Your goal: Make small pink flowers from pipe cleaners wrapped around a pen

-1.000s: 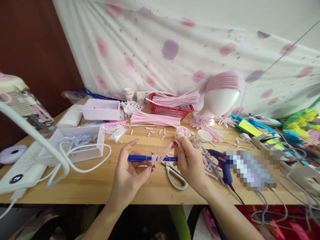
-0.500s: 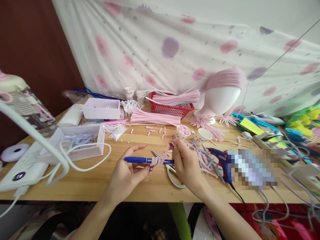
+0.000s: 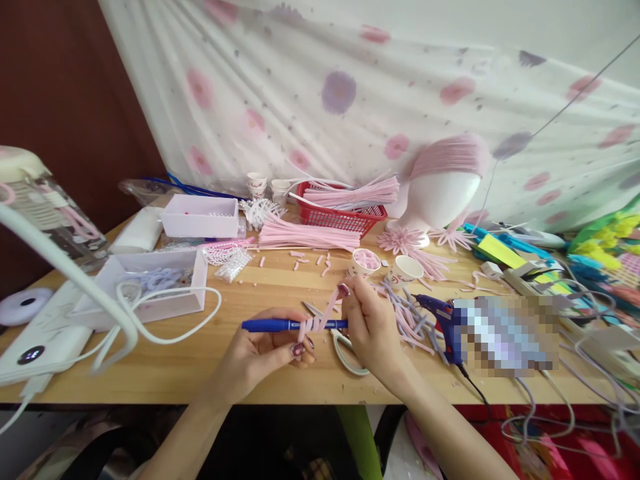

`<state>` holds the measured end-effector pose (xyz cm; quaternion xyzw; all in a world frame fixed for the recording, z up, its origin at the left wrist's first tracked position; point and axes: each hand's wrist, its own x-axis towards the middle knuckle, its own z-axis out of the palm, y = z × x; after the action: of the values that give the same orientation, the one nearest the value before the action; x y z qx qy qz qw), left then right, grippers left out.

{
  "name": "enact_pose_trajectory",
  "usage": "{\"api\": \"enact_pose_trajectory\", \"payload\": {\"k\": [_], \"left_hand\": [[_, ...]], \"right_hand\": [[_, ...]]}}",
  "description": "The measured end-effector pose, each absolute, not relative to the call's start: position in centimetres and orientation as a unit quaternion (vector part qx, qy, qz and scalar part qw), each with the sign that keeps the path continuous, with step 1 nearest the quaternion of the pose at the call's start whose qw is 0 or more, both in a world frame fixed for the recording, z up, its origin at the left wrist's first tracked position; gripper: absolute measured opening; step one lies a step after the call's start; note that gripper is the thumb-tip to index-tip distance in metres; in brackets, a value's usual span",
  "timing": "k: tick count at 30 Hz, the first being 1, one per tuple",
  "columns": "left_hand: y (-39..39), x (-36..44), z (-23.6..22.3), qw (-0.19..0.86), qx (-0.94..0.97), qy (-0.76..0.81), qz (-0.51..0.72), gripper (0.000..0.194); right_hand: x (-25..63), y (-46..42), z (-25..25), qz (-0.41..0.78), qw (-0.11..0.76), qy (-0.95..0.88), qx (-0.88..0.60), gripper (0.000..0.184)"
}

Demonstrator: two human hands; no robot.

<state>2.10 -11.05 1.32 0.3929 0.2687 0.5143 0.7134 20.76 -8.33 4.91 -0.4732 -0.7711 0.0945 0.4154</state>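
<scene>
A blue pen [image 3: 270, 325] lies level above the tabletop, with a pink pipe cleaner [image 3: 311, 325] coiled in several turns round its middle. My left hand [image 3: 260, 357] is closed around the pen's left part, thumb and fingertips curled below the coil. My right hand [image 3: 371, 320] pinches the free end of the pipe cleaner, which slants up from the coil. The pen's right end goes in behind my right fingers and is hidden there. Scissors [image 3: 347, 352] with pale handles lie on the table beneath, partly covered by the right hand.
Paper cups [image 3: 406, 270], one with pink bits, stand behind my right hand. A blue glue gun [image 3: 443, 320] lies to the right beside cut stems. White boxes [image 3: 204, 283] and cables are at left. Behind are pink stems [image 3: 307, 235], a red basket [image 3: 340, 219] and a white head form [image 3: 435, 197].
My left fingers have curled in under the pen, where they were more spread before. The pen's left end has dipped slightly and shifted left. My right hand keeps its pinch, nearly still.
</scene>
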Motion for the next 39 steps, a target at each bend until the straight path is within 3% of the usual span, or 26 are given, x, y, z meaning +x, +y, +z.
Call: {"api": "enact_pose_trajectory", "payload": {"k": [3,9,14,19,26,31,39], "left_hand": [[-11.2,2.0,1.9,0.696,0.407,0.288,0.518,0.024],[-10.9,1.3,2.1,0.686,0.443,0.291,0.499,0.039],[-10.4,0.8,1.7,0.71,0.461,0.258,0.466,0.021],[-10.3,0.8,2.2,0.737,0.455,0.253,0.431,0.035],[-10.7,0.9,2.0,0.763,0.378,0.28,0.443,0.035],[-10.9,1.4,1.7,0.772,0.349,0.246,0.472,0.044],[-10.6,2.4,2.6,0.801,0.262,0.222,0.491,0.018]], "right_hand": [[20.6,-8.4,4.9,0.09,0.417,-0.773,-0.469,0.017],[20.6,-8.3,5.1,0.089,0.412,-0.774,-0.473,0.017],[20.6,-8.3,5.5,0.079,0.408,-0.78,-0.468,0.014],[20.5,-8.4,5.5,0.075,0.406,-0.785,-0.461,0.015],[20.8,-8.0,5.8,0.18,0.378,-0.773,-0.476,0.025],[20.7,-7.7,5.4,0.117,0.402,-0.763,-0.493,0.023],[20.5,-7.7,4.6,0.019,0.407,-0.782,-0.471,0.015]]}}
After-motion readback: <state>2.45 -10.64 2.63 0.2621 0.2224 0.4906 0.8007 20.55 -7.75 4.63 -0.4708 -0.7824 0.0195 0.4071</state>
